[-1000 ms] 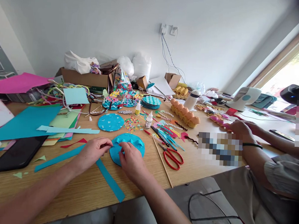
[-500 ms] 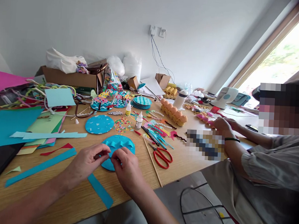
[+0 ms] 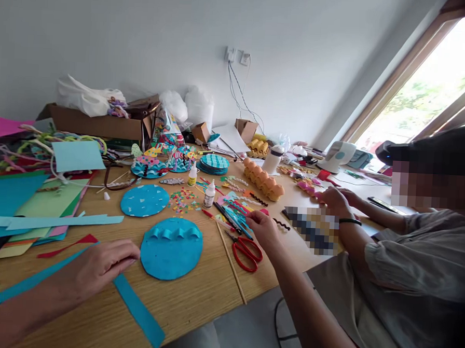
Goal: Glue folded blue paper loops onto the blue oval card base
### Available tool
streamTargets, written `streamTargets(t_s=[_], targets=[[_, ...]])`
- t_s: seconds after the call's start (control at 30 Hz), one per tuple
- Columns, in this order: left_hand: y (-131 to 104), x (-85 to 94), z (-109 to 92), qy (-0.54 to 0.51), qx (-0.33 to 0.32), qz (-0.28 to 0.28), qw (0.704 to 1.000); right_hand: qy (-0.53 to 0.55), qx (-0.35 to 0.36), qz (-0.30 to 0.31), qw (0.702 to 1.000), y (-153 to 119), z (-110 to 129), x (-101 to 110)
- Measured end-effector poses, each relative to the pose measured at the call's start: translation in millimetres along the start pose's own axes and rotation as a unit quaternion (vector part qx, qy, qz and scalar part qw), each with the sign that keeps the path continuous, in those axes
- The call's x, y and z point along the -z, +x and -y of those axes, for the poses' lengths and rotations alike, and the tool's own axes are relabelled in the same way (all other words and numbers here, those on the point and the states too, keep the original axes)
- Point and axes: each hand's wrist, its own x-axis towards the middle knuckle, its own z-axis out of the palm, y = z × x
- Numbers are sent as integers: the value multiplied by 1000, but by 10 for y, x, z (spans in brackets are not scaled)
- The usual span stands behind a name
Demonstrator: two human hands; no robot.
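Observation:
A blue paper disc (image 3: 171, 256) lies flat on the table, a row of curled blue paper waves raised across its upper part. Just left of its rim is my left hand (image 3: 105, 263), fingers pressed together, with nothing visible in them. It hovers by two blue paper strips (image 3: 141, 312). My right hand (image 3: 267, 230) is over the pens and blue strips, above the red-handled scissors (image 3: 247, 254). Its fingers are curled together; whether anything is between the tips cannot be made out. A second blue disc (image 3: 144, 200) with pale flecks lies behind.
Two small glue bottles (image 3: 209, 194) stand beside scattered confetti (image 3: 184, 201). A wooden stick (image 3: 231, 263) lies right of the disc. An orange egg carton (image 3: 263, 180) sits farther back. Coloured paper (image 3: 19, 189) piles up at left. A co-worker's hands (image 3: 334, 200) work at right.
Both hands have left the wavy blue disc. My left hand moved left, off its rim; my right hand moved right, toward the pens and scissors. The view has shifted slightly.

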Motion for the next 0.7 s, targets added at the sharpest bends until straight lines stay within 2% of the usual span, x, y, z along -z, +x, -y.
streamTargets(t_s=[0.1,0.3,0.4,0.47,0.53,0.63,0.7], targets=[[-32,75,69,28,-4,21,999,-15,-6,-8,1000,67,-52,29],[-155,18,325,60,-31,-12,998,-44,-14,-17,999,112,-60,22],[-224,56,404,72,-19,-31,997,-45,-6,-2,999,1,71,35],[-247,196,380,74,28,-50,996,-29,31,31,999,-140,267,28],[-243,414,300,54,115,-69,990,-13,123,72,990,-292,524,-1],[-202,743,136,-9,251,-183,950,33,208,111,971,-450,925,-109],[-179,858,25,-97,292,-175,935,75,221,159,959,-495,1159,-236]])
